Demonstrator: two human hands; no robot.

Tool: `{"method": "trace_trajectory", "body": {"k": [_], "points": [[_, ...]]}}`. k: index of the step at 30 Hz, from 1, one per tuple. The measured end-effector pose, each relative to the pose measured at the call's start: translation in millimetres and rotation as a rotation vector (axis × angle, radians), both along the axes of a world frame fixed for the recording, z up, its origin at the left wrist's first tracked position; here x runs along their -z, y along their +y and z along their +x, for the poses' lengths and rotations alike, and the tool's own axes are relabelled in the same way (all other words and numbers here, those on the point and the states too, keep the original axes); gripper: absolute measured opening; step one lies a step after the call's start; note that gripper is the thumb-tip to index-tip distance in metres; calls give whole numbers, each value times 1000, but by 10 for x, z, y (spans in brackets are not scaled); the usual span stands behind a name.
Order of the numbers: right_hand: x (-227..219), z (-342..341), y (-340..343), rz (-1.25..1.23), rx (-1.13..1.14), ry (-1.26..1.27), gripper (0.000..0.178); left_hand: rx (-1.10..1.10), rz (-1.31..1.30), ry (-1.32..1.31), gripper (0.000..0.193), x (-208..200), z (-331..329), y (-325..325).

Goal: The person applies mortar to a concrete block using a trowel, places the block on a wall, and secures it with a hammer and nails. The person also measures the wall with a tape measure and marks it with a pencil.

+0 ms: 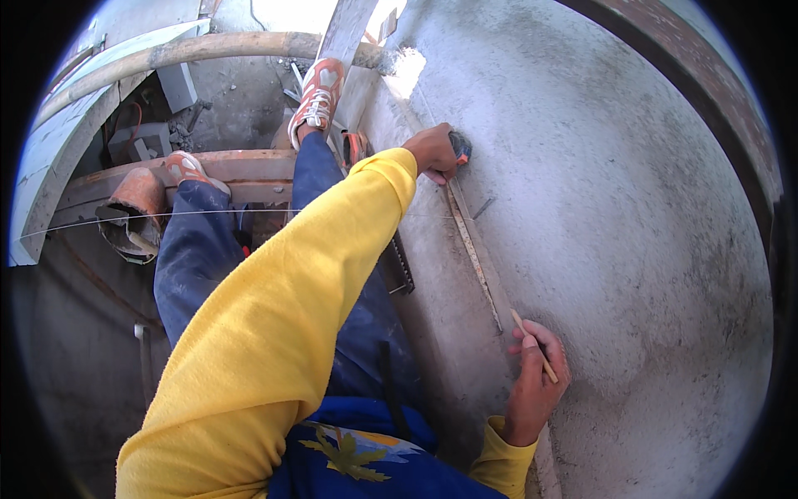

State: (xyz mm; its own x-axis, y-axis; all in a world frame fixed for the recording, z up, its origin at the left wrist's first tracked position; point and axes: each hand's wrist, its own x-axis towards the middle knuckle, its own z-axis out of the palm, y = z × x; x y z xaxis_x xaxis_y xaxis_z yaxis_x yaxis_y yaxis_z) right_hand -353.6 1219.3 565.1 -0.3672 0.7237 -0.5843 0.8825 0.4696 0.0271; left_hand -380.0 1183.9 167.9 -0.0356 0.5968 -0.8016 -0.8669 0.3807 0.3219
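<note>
My left hand [434,153], its yellow-sleeved arm stretched across my body, is closed round a tape measure [463,148] against the grey plastered wall [615,208]. From its case the pale blade [475,260] runs down along a narrow ledge towards my right hand. Lower down, my right hand [539,378] grips a pencil [534,345] between thumb and fingers. The pencil's upper end lies close to the ledge, a little beyond the blade's free end. A nail [483,208] sticks out of the wall beside the blade.
A taut string [266,210] crosses from the left board to near the nail. My feet are by a reddish beam [253,164], beside a dirty orange bucket [140,200]. A bamboo pole [224,47] spans the far side, meeting an upright plank [345,32].
</note>
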Motion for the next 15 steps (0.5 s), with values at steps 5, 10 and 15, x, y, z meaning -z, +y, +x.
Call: {"method": "trace_trajectory", "body": {"k": [5, 10, 15], "points": [[-6, -14, -2, 16, 39, 23, 17, 31, 2, -25, 78, -49, -64, -12], [-22, -32, 16, 52, 4, 4, 12, 51, -11, -31, 76, -36, -75, 13], [-73, -53, 19, 67, -36, -63, 14, 31, -12, -44, 76, -30, -59, 31]]}}
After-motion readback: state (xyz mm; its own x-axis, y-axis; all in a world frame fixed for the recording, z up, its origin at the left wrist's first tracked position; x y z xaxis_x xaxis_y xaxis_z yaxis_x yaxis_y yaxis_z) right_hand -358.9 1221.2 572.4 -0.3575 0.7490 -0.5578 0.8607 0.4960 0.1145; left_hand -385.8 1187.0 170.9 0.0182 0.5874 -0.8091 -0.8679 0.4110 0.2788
